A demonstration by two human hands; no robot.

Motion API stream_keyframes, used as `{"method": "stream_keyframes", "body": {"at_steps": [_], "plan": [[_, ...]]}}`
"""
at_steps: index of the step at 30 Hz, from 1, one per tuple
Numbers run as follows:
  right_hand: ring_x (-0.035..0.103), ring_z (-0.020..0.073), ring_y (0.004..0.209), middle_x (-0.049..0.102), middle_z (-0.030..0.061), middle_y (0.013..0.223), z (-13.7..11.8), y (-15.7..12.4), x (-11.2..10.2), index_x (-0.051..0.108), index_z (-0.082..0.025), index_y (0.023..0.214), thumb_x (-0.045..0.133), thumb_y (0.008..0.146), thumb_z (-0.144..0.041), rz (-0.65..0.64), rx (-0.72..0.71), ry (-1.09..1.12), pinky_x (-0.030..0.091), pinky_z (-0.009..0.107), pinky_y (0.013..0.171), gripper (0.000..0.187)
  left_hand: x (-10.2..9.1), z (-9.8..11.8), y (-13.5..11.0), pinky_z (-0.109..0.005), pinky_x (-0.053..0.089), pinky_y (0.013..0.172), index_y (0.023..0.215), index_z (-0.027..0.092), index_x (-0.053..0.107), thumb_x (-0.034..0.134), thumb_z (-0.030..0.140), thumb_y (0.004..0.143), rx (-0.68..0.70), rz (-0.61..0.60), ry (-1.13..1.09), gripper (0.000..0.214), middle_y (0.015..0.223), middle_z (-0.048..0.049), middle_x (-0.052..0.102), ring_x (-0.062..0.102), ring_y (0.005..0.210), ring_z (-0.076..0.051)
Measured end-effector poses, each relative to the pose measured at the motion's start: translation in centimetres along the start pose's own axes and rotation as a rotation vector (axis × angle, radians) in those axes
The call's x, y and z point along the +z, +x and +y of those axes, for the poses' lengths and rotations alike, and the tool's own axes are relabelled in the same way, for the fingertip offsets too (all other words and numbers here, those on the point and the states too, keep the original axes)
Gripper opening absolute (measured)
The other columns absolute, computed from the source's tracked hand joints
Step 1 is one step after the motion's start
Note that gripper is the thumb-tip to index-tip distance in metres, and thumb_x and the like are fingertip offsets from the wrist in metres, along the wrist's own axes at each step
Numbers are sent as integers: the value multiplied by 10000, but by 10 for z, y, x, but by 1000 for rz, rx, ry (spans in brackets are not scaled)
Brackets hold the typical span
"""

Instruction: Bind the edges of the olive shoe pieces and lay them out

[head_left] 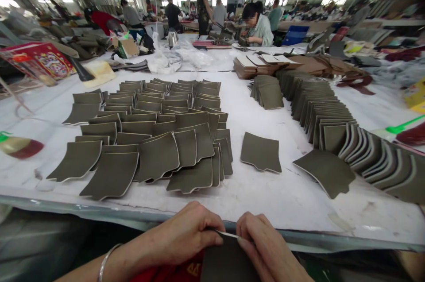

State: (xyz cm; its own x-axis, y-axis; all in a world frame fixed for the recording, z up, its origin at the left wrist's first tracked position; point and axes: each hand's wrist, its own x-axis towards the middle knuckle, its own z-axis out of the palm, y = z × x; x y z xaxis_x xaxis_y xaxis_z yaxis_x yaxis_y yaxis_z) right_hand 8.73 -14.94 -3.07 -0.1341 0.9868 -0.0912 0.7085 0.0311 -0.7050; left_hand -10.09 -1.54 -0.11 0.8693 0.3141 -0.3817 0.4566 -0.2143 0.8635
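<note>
Close to my body, just off the table's front edge, both hands grip a dark olive-grey panel (226,262) by its pale upper edge. My left hand (189,231), with a silver bangle at the wrist, pinches that edge between thumb and fingers. On the other side, my right hand (260,246) has its fingers closed around the edge and corner. The lower part of the panel runs out of view. Ahead on the table lies a single similar panel (260,152), and to its left spread overlapping rows of panels (159,156).
A long curved row of standing panels (327,113) fills the right side, with a loose panel (327,171) before it. Behind are brown stacked pieces (255,67). A bottle with a green tip (20,145) lies at left. A co-worker (259,27) sits across the table.
</note>
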Motion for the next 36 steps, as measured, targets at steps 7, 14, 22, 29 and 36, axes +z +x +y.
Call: {"method": "stream_keyframes", "body": {"at_steps": [7,14,22,29,36], "plan": [[485,181,795,552,25,857,1,0,2,418,-220,842,279,1022,-226,-23,-11,32,403,317,700,228,4,3,5,-206,308,584,742,175,672,568,197,813,15,6,1,128,606,63,484,464,619,-100],[500,165,815,582,9,868,5,-2,-3,479,-215,889,414,993,-204,40,-21,87,423,298,740,124,14,0,11,-222,279,576,677,175,610,569,228,855,43,14,-12,190,582,66,440,432,600,-95],[557,166,858,664,10,890,-6,8,-11,606,-204,865,513,960,-170,-77,6,-27,371,297,786,137,17,-8,16,-233,262,570,657,157,631,575,232,841,9,30,-40,206,576,64,403,392,596,-98],[538,150,776,642,-12,783,16,-3,-23,584,-200,807,452,1005,-262,-109,-6,-55,315,306,761,246,21,-23,10,-229,270,566,702,133,681,585,302,861,-45,74,-173,251,622,38,491,434,624,-109],[517,136,731,621,7,729,31,-14,-24,577,-187,743,367,1013,-433,-38,12,58,325,289,731,420,22,-33,12,-234,272,580,711,139,684,606,458,843,-105,66,-214,354,624,19,463,421,649,-134]]}}
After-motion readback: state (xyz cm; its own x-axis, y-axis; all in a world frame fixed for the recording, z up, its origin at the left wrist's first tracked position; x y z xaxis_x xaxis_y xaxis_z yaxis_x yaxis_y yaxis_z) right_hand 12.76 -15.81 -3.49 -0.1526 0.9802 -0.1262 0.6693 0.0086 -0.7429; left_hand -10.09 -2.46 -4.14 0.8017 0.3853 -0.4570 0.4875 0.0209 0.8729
